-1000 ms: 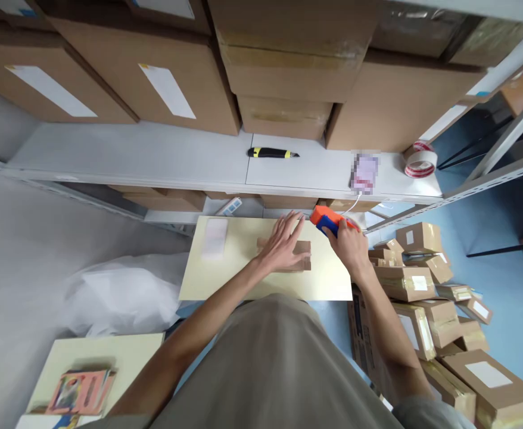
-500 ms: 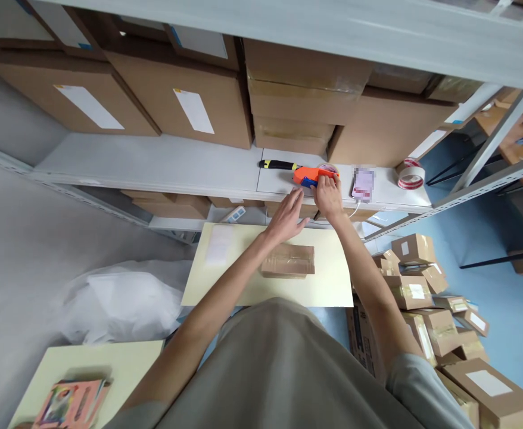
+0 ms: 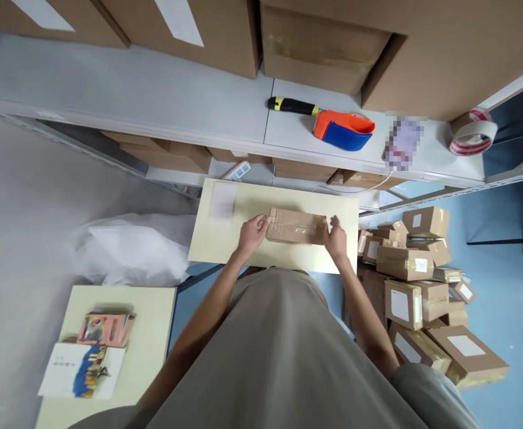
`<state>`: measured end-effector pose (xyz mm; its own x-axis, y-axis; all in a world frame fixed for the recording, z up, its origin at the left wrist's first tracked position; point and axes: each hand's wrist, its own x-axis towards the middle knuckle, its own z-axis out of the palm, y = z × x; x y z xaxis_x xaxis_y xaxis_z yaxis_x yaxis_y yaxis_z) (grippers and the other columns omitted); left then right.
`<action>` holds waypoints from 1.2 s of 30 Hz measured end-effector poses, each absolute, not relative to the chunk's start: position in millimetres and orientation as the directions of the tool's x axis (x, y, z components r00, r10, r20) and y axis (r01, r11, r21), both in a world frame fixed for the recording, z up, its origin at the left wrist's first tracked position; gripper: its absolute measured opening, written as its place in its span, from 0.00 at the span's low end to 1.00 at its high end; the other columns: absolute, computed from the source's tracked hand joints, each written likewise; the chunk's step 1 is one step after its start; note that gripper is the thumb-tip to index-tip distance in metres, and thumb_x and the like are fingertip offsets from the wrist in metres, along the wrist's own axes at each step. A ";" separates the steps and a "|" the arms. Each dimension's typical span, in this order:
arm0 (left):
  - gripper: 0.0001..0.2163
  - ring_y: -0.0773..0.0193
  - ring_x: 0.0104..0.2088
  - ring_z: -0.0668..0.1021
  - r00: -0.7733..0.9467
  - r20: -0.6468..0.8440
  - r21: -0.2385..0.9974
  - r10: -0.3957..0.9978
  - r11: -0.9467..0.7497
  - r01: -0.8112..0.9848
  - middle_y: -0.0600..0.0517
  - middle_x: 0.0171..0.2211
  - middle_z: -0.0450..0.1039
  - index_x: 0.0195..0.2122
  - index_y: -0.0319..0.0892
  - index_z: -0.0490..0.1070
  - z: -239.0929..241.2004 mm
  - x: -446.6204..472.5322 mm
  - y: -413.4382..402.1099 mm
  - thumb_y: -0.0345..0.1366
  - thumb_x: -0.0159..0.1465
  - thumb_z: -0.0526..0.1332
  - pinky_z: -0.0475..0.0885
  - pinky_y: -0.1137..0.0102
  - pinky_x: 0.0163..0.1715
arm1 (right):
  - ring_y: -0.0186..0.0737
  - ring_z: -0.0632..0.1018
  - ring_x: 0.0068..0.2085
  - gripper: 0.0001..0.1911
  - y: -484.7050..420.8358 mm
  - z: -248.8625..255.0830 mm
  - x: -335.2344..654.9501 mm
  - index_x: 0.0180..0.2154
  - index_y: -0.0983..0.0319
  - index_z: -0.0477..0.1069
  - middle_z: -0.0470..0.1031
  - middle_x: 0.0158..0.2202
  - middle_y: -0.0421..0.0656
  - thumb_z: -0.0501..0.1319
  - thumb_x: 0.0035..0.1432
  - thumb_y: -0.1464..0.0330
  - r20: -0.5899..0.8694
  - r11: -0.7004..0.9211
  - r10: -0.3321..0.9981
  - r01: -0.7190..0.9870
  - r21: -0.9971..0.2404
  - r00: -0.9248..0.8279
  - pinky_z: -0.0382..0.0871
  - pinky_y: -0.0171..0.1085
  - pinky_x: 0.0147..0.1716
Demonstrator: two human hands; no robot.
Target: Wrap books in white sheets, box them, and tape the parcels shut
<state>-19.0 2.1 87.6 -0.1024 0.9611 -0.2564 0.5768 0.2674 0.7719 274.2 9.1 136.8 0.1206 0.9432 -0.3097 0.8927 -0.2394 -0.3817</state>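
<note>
A small taped cardboard box [image 3: 298,226] lies on the pale yellow tabletop [image 3: 248,253] in front of me. My left hand [image 3: 251,233] is at its left end, with thumb and fingers pinched together on the edge, where a bit of clear tape seems to show. At the opposite end my right hand [image 3: 335,239] grips the box's edge, fingers curled. Beyond the table, an orange and blue tape dispenser [image 3: 344,131] with a black and yellow handle rests on the grey shelf [image 3: 199,101], out of both hands.
A phone [image 3: 403,143] with a white cable and tape rolls [image 3: 473,134] are on the shelf's right. Many cartons [image 3: 407,262] are piled on the floor at right. White plastic sheeting [image 3: 131,250] and a side table [image 3: 154,310] with books [image 3: 107,329] are at left.
My right hand has let go of the tape dispenser on the shelf. Both hands have come back to the cardboard box, one at each end. The view has tilted down.
</note>
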 end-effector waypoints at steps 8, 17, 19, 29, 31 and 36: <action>0.15 0.57 0.34 0.80 -0.168 -0.310 0.673 0.936 0.341 0.656 0.48 0.32 0.82 0.36 0.44 0.79 87.9 8.5 -0.9 0.47 0.74 0.62 0.66 0.70 0.35 | 0.52 0.86 0.44 0.37 -23.2 113.0 243.2 0.65 0.67 0.69 0.86 0.45 0.56 0.36 0.81 0.49 -0.416 -0.339 0.894 0.858 -0.385 0.166 0.72 0.35 0.41; 0.17 0.62 0.37 0.79 -0.165 -0.233 0.829 0.958 0.285 0.482 0.51 0.36 0.81 0.46 0.41 0.82 94.5 -17.6 -5.7 0.50 0.73 0.62 0.74 0.72 0.40 | 0.51 0.81 0.55 0.40 -25.9 133.7 255.0 0.66 0.67 0.74 0.80 0.56 0.60 0.36 0.81 0.49 -0.234 -0.193 0.969 0.824 -0.533 0.075 0.77 0.41 0.51; 0.18 0.59 0.43 0.83 -0.179 -0.217 0.864 0.960 0.274 0.423 0.47 0.45 0.83 0.49 0.41 0.82 88.0 -26.4 -13.0 0.50 0.71 0.64 0.79 0.69 0.46 | 0.52 0.79 0.58 0.35 -28.6 131.7 257.4 0.66 0.64 0.76 0.76 0.60 0.60 0.43 0.81 0.51 -0.194 -0.187 0.976 0.819 -0.542 0.095 0.78 0.45 0.55; 0.14 0.54 0.46 0.87 -0.213 -0.473 0.756 0.855 0.518 0.400 0.45 0.47 0.87 0.48 0.42 0.84 13.4 -46.2 -66.4 0.36 0.63 0.66 0.82 0.62 0.54 | 0.39 0.84 0.56 0.27 -62.4 63.7 252.7 0.70 0.63 0.70 0.75 0.66 0.55 0.48 0.77 0.71 -0.502 -0.216 0.862 0.849 -0.482 -0.066 0.81 0.36 0.53; 0.13 0.50 0.46 0.87 -0.210 -0.514 0.712 0.832 0.550 0.437 0.46 0.43 0.88 0.47 0.44 0.85 3.1 -51.9 -68.8 0.34 0.62 0.66 0.81 0.59 0.55 | 0.40 0.85 0.54 0.27 -66.3 46.2 255.4 0.68 0.61 0.73 0.77 0.65 0.52 0.50 0.74 0.73 -0.527 -0.221 0.845 0.834 -0.505 -0.095 0.83 0.38 0.53; 0.14 0.47 0.57 0.85 -0.226 -0.502 0.711 0.835 0.548 0.442 0.42 0.53 0.86 0.49 0.43 0.84 -7.6 -68.1 -46.2 0.33 0.65 0.63 0.77 0.56 0.62 | 0.50 0.88 0.49 0.22 -47.4 13.3 275.6 0.58 0.62 0.81 0.86 0.52 0.55 0.55 0.72 0.64 -0.426 -0.339 0.905 0.616 -0.711 0.005 0.84 0.48 0.52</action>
<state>-68.1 -46.2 -7.6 -0.2263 0.8345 -0.5024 0.4417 0.5476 0.7107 275.6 -47.4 13.3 0.0054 0.9046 -0.4262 0.6163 -0.3387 -0.7110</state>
